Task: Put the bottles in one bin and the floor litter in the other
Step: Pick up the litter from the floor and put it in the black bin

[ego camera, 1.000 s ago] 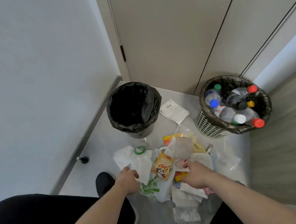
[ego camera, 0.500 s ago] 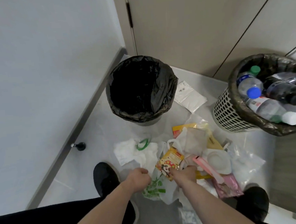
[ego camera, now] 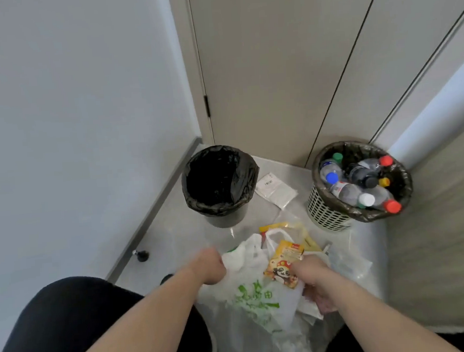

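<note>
Litter bundle [ego camera: 257, 292] now lifted, both hands [ego camera: 211, 265] [ego camera: 314, 282] clenched on it, fingers and lower litter hidden.

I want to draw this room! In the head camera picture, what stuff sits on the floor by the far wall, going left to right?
Door stopper → black-lined bin → flat white packet → white mesh bin full of bottles.

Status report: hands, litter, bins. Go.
Left hand grips white plastic bag; right hand grips snack packet. Black bin open ahead. Bottle bin full.
</note>
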The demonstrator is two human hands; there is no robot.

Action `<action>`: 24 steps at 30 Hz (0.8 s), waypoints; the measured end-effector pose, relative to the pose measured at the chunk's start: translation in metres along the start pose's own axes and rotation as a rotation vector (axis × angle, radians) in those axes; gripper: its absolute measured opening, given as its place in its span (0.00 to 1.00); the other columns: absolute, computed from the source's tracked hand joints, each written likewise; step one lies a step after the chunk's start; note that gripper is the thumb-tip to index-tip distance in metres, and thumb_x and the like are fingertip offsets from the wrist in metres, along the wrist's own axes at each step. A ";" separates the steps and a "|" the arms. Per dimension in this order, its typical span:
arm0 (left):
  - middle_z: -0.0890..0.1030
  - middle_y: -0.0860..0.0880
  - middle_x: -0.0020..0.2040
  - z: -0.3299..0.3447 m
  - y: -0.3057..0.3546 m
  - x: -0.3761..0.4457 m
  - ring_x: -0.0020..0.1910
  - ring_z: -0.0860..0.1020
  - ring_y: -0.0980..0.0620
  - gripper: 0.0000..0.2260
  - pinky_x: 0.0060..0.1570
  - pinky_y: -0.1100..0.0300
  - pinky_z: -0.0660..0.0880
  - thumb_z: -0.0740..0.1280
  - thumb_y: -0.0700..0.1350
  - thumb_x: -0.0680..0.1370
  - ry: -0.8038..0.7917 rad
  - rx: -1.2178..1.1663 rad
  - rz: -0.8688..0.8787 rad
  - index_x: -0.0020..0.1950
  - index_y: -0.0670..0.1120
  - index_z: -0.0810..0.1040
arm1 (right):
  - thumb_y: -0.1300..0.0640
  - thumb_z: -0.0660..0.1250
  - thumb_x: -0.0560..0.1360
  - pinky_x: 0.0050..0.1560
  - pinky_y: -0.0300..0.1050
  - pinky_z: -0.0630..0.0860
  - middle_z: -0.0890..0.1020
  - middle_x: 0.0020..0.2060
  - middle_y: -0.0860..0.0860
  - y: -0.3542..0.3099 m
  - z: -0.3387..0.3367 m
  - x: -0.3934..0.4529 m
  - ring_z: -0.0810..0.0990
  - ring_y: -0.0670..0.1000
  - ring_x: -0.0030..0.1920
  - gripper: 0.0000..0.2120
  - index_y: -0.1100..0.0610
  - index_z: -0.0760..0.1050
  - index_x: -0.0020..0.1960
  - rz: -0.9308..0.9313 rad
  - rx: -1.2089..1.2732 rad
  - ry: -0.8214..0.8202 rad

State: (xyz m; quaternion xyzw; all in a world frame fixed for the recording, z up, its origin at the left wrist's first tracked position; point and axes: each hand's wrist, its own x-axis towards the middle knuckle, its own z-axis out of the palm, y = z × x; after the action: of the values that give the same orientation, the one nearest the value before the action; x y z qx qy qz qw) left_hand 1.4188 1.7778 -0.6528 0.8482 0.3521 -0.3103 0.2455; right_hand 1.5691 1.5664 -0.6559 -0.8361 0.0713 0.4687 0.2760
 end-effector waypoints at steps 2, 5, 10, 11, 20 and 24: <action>0.83 0.40 0.56 -0.025 0.011 -0.022 0.57 0.81 0.41 0.14 0.54 0.52 0.77 0.61 0.45 0.78 0.052 0.016 0.064 0.56 0.40 0.82 | 0.62 0.66 0.72 0.33 0.48 0.83 0.83 0.39 0.58 -0.012 -0.027 -0.033 0.82 0.56 0.37 0.05 0.60 0.79 0.46 -0.074 -0.011 0.032; 0.83 0.47 0.57 -0.063 0.024 -0.049 0.58 0.81 0.45 0.13 0.55 0.54 0.78 0.62 0.44 0.77 0.156 0.020 0.166 0.58 0.48 0.83 | 0.64 0.67 0.73 0.34 0.51 0.85 0.85 0.43 0.58 -0.026 -0.062 -0.078 0.83 0.55 0.38 0.07 0.60 0.81 0.49 -0.160 0.016 0.050; 0.82 0.52 0.49 -0.111 0.027 -0.081 0.45 0.81 0.50 0.12 0.44 0.55 0.78 0.60 0.44 0.80 0.347 -0.059 0.262 0.58 0.56 0.78 | 0.64 0.66 0.76 0.32 0.45 0.82 0.87 0.45 0.57 -0.035 -0.108 -0.124 0.85 0.53 0.37 0.07 0.57 0.81 0.51 -0.316 0.117 0.103; 0.82 0.53 0.44 -0.120 0.026 -0.083 0.41 0.82 0.51 0.11 0.43 0.52 0.81 0.59 0.43 0.80 0.382 -0.117 0.266 0.55 0.56 0.78 | 0.64 0.67 0.77 0.34 0.47 0.83 0.87 0.45 0.56 -0.034 -0.115 -0.129 0.85 0.53 0.38 0.07 0.56 0.81 0.51 -0.338 0.129 0.123; 0.81 0.46 0.59 -0.201 0.022 -0.046 0.52 0.81 0.46 0.14 0.52 0.55 0.77 0.59 0.41 0.81 0.632 -0.360 0.244 0.62 0.54 0.77 | 0.61 0.70 0.77 0.47 0.60 0.85 0.88 0.43 0.51 -0.055 -0.136 -0.125 0.87 0.56 0.46 0.07 0.52 0.82 0.53 -0.487 0.394 0.184; 0.77 0.46 0.65 -0.210 0.022 -0.002 0.55 0.79 0.45 0.15 0.54 0.57 0.75 0.60 0.41 0.82 0.549 -0.460 0.198 0.67 0.51 0.75 | 0.61 0.69 0.79 0.44 0.52 0.84 0.88 0.44 0.50 -0.077 -0.130 -0.121 0.86 0.53 0.46 0.06 0.52 0.83 0.52 -0.561 0.481 0.179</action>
State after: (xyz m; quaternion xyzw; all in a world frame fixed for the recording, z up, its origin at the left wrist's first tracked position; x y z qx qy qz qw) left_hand 1.5086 1.8966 -0.5031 0.8525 0.3814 0.0415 0.3549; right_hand 1.6280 1.5452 -0.4731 -0.7720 -0.0286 0.2700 0.5747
